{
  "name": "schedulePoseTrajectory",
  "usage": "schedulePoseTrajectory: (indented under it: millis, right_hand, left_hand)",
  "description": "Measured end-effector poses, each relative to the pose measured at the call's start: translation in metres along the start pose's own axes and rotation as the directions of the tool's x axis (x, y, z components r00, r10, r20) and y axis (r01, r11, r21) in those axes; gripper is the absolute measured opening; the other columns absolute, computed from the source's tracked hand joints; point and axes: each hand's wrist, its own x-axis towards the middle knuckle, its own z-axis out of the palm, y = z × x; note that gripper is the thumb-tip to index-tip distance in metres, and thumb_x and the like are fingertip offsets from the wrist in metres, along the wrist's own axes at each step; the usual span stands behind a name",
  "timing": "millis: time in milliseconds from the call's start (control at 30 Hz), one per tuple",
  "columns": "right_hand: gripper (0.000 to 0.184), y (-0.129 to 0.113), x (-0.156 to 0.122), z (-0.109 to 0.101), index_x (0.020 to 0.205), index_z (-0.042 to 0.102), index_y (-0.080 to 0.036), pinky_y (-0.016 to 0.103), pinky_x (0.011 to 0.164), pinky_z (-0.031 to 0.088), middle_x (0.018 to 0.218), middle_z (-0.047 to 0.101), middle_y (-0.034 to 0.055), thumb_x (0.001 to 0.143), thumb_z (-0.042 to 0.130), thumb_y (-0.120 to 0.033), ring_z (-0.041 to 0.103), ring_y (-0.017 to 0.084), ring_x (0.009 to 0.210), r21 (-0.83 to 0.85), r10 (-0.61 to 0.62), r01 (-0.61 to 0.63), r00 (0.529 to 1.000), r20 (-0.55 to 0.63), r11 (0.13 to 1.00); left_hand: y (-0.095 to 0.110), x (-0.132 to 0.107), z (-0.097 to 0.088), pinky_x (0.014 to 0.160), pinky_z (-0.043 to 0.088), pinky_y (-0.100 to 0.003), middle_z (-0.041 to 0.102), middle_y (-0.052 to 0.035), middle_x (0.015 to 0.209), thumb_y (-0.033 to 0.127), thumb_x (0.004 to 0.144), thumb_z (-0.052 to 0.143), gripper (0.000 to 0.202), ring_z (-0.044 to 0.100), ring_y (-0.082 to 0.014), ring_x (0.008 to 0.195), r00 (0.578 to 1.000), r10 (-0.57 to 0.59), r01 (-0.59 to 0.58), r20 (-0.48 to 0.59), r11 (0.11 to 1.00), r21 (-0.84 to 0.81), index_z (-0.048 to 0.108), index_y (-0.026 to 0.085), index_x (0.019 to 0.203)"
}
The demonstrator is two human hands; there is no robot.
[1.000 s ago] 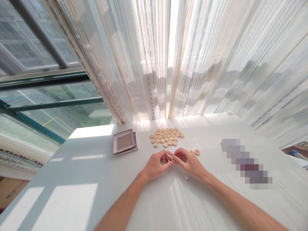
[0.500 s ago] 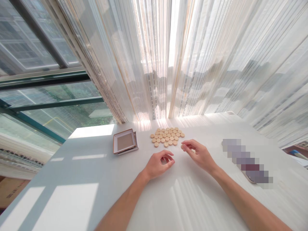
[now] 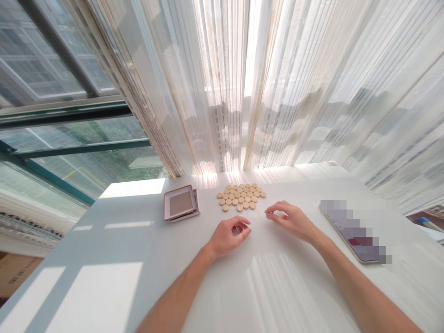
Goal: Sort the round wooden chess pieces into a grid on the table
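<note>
Rests curled left hand (image 3: 227, 237) as support; cups right hand (image 3: 293, 222) over round red-marked wooden piece (image 3: 285, 216); both grips unclear.

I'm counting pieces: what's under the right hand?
Under the right hand, a sliver of a red-marked piece peeks out beneath its curled fingers; the palm covers anything else lying there.

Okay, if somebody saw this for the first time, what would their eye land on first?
Probably the tight cluster of pale round wooden discs at the far middle of the white table, below the sunlit sheer curtains. Just in front of it, the left hand and right hand are curled low over the tabletop, with a shallow brown-rimmed box to the left of the discs.
</note>
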Motion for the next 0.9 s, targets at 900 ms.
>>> schedulePoseTrajectory:
  millis: [900]
  right_hand:
    - [0.02, 0.011, -0.001, 0.001, 0.096, 0.073, -0.026, 0.043, 0.088, 0.049, 0.092, 0.072, 0.0075, 0.086, 0.063, -0.041, 0.062, 0.028, 0.096, -0.23, -0.207, 0.216, 0.976, 0.063, 0.949]
  left_hand:
    - [-0.001, 0.0, 0.0, 0.078, 0.053, -0.028, 0.076, -0.0021, 0.09, 0.033, 0.088, 0.063, 0.019, 0.07, -0.0169, 0.083, 1.0, 0.007, -0.007, 0.009, 1.0, 0.015, 0.069, 0.023, 0.103]
